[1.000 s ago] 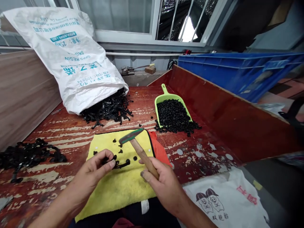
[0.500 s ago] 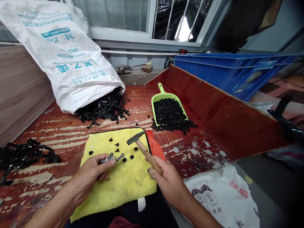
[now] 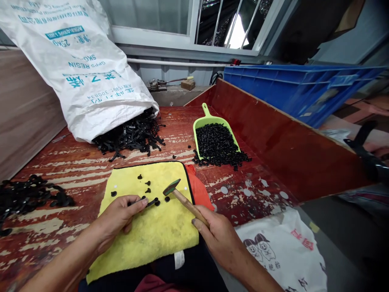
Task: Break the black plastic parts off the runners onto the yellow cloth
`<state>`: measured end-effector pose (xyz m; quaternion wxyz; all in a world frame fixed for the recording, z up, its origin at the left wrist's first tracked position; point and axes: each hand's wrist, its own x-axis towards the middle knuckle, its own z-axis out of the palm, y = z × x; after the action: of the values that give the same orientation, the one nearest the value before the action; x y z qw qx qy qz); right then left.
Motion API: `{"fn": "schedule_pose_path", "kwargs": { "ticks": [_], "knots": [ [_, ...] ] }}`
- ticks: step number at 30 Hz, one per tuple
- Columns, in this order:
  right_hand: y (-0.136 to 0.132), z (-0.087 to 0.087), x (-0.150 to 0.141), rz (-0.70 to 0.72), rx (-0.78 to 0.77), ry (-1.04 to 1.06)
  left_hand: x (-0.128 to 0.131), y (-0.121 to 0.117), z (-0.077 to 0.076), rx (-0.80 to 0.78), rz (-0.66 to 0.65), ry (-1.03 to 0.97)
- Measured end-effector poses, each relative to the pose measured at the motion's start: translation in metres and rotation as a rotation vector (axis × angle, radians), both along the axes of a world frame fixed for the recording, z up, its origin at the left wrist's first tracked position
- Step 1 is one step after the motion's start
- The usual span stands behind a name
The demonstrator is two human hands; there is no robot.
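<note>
Between thumb and fingers, my left hand pinches a narrow black plastic part above a yellow cloth. My right hand is wrapped round the wooden handle of a small hammer. The hammer's head points up and left, over the cloth, to the right of the black part. Several small black knobs lie loose on the cloth beyond my left hand. The cloth's near edge hangs over my lap.
A green dustpan heaped with small black pieces lies ahead to the right. Black parts spill from a white sack at the back left; another pile lies far left. A red-brown board and blue crate stand right.
The hammer head has dropped slightly lower over the cloth. My left hand has turned the black part, so it now shows edge-on. The whole view has shifted a little.
</note>
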<state>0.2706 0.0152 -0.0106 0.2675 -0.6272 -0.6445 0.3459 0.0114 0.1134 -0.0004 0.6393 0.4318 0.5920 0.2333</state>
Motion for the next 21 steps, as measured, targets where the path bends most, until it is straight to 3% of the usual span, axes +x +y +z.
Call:
{"fn": "schedule_pose_path", "kwargs": {
  "ticks": [9,21],
  "knots": [
    [-0.001,0.001,0.000,0.000,-0.016,-0.038,0.000,0.001,-0.012,0.076,-0.056,0.122],
    [0.001,0.010,0.000,0.050,0.076,-0.115,0.002,-0.002,-0.010,0.116,-0.056,0.235]
  ]
}}
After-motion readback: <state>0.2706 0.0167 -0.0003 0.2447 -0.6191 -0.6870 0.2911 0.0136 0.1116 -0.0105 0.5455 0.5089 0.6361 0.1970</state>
